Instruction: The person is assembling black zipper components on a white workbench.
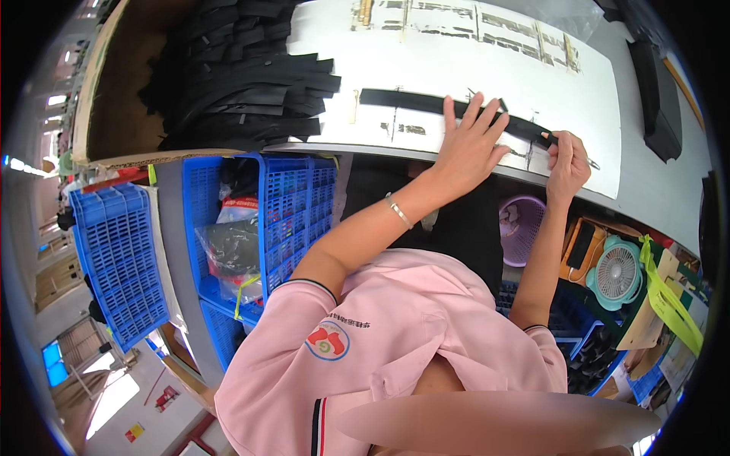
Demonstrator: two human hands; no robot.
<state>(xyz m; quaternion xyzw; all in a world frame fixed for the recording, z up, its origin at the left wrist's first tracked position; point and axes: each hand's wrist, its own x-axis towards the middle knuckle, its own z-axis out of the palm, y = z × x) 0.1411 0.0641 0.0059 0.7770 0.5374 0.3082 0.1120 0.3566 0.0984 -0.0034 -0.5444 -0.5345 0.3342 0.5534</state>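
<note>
- Sleeves of a pink shirt [411, 334] fill the lower middle of the view; both forearms run up from it toward the bench edge.
- Below the bench, near the person: blue plastic crates [293, 205] on the left holding bagged items, a purple basket [521, 228] between the forearms, a small teal desk fan [617, 272] to the right.
- Left hand [470, 144]: open, fingers spread flat, palm pressing down on the black strip [426, 104]; a thin bracelet [398, 210] sits on that wrist.
- Right hand [566, 161]: closed in a pinch around a thin pen-like tool [572, 150], its point at the strip's right end. Exact contact of tip and strip is too small to tell.
- Black strip lies lengthwise on the white worktop [456, 53], running from the middle of the bench, under the left fingers, to the right hand.
- Farther back left: a cardboard box [106, 91] heaped with more black strips [243, 76].
- Far edge of the worktop: rows of worn tape marks [471, 26].
- Far right: a dark long object [658, 91] lying on the bench, kind unclear.
</note>
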